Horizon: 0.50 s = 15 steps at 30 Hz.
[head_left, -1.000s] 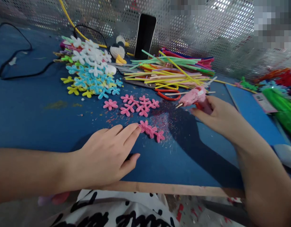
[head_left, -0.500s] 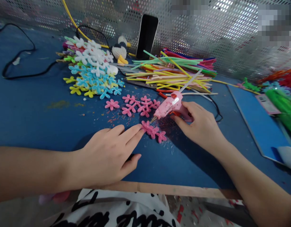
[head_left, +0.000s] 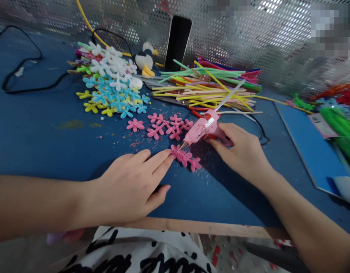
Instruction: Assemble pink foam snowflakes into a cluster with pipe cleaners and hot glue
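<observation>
R hand (head_left: 239,149) closed round grip of pink glue gun (head_left: 202,127), nozzle tip down at L end of near pink flower row (head_left: 185,156); contact vs. just above, can't tell. L hand (head_left: 137,182) flat, palm down, fingers extended & close together, thumb apart, fingertips on same end of row. Just beyond: more pink flowers (head_left: 171,127) on blue desk (head_left: 112,148). Farther back, L: pile of white/blue/yellow flowers (head_left: 114,83); centre: loose pipe cleaners (head_left: 209,93) w/ scissors partly under, phone (head_left: 177,43) upright behind.
</observation>
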### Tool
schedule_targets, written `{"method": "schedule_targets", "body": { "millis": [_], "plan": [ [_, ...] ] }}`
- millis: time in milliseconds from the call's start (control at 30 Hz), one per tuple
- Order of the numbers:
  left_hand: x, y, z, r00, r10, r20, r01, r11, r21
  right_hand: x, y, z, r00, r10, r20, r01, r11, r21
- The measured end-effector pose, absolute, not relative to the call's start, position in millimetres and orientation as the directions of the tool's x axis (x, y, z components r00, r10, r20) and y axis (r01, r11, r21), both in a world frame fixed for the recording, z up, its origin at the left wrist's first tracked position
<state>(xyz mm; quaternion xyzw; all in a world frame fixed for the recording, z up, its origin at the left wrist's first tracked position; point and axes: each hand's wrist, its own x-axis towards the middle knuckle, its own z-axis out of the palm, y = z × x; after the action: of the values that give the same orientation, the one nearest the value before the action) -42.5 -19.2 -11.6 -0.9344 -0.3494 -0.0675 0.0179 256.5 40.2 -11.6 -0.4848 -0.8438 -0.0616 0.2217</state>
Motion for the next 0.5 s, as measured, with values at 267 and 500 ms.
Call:
{"method": "schedule_targets", "body": {
  "millis": [267, 500],
  "plan": [
    [-42.9, -19.5, -12.1, 0.749, 0.647, 0.14, 0.652, -0.758, 0.017, 254.4, 38.9, -9.4, -0.43, 0.799, 0.42, 0.844, 0.521, -0.127],
    [-42.3, -19.3, -10.6, 0.747, 0.652, 0.132, 0.656, -0.755, 0.021, 253.3, 38.0, -6.5, -0.432, 0.804, 0.41, 0.839, 0.525, -0.145]
  ]
}}
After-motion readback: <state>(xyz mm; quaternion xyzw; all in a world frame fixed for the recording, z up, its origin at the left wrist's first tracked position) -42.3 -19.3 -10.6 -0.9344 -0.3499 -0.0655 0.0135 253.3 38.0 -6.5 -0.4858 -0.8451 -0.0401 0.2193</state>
